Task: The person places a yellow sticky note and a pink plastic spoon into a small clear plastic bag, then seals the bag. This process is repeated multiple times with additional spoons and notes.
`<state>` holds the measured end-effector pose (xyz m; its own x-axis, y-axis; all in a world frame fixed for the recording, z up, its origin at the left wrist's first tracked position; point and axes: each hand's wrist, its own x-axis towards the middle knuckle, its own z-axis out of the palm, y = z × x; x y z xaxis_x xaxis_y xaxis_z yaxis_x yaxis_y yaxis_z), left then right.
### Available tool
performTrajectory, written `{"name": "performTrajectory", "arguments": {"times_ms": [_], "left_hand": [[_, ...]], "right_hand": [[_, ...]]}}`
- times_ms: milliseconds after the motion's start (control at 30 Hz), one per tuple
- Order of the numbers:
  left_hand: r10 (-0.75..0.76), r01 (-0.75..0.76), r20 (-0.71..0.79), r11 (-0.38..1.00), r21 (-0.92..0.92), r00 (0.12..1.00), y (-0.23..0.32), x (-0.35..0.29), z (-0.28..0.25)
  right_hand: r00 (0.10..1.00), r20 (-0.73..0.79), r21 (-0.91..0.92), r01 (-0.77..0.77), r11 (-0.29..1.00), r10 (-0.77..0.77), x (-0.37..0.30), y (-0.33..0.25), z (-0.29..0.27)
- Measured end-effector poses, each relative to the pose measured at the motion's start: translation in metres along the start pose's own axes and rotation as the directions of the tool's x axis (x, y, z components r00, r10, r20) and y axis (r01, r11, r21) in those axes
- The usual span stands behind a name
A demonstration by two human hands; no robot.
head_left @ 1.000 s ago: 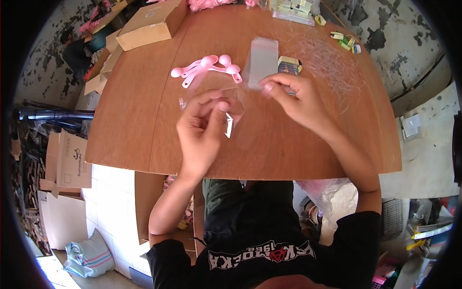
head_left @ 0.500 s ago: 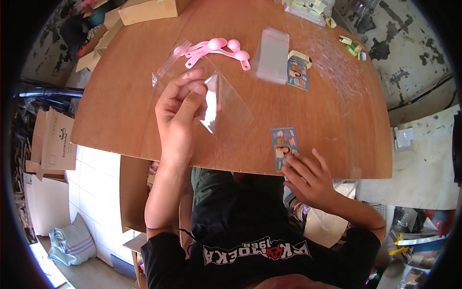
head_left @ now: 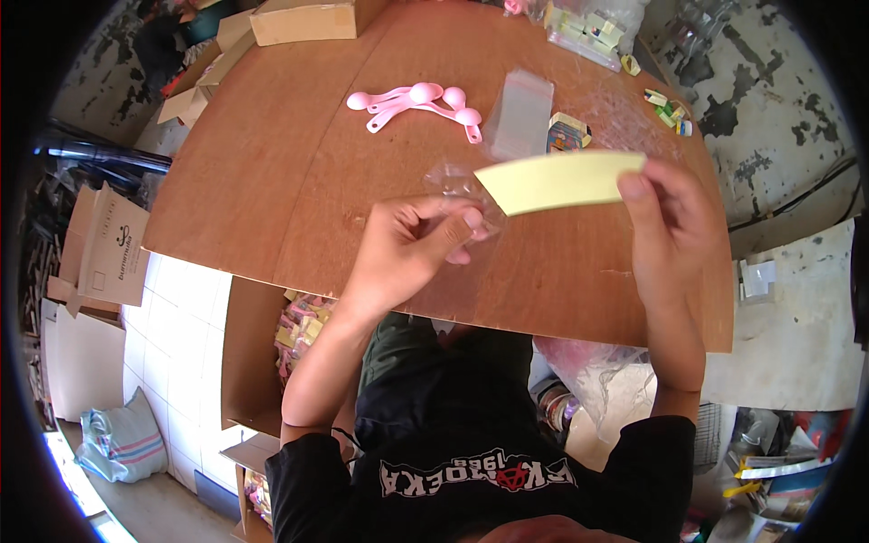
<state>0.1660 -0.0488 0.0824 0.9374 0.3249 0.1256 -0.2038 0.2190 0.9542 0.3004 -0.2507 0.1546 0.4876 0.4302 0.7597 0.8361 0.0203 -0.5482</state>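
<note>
My left hand [head_left: 421, 240] pinches a clear plastic bag [head_left: 453, 181] above the table's near part. Between the thumb and fingers of my right hand [head_left: 665, 204] is a card [head_left: 561, 183], its pale yellow side showing, slightly bent and blurred. The card's far end reaches to the bag beside my left fingers; whether it touches the bag I cannot tell. Beyond my hands lie several pink measuring spoons [head_left: 421, 93]. Right of them rests a stack of clear bags [head_left: 520, 113], with a small pile of blue printed cards [head_left: 566, 136] next to it, partly hidden by the held card.
The brown wooden table [head_left: 272, 199] has a curved far edge. A cardboard box [head_left: 303, 23] stands at its far left, a clear package [head_left: 584, 36] at the far right. Plastic scraps [head_left: 625, 122] lie on the right. Below the near edge, a carton [head_left: 249, 362] holds packed pieces.
My right hand has picked the blue printed card off the table and raised it, yellow side now showing. My left hand has moved right and nearer with the bag.
</note>
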Motion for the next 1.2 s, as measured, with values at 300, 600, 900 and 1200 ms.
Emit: {"name": "performTrajectory", "arguments": {"times_ms": [300, 600, 900, 1200], "left_hand": [[-0.069, 0.047, 0.089, 0.974, 0.223, 0.994, 0.008, -0.008, -0.005], [-0.023, -0.036, 0.203, 0.959, 0.281, 0.979, 0.004, -0.005, -0.009], [-0.018, -0.03, 0.209, 0.974, 0.226, 0.978, 0.013, -0.005, -0.004], [0.225, -0.28, 0.178, 0.868, 0.411, 0.958, 0.008, -0.002, -0.001]], "right_hand": [[0.95, 0.287, 0.208, -0.185, 0.96, 0.121, 0.022, 0.005, 0.02], [0.898, 0.421, 0.088, -0.178, 0.98, 0.125, 0.022, 0.002, 0.019], [0.828, 0.539, 0.047, -0.215, 0.976, 0.156, 0.025, -0.001, 0.023], [0.679, 0.734, 0.12, -0.158, 0.98, 0.019, 0.015, 0.004, 0.036]]}}
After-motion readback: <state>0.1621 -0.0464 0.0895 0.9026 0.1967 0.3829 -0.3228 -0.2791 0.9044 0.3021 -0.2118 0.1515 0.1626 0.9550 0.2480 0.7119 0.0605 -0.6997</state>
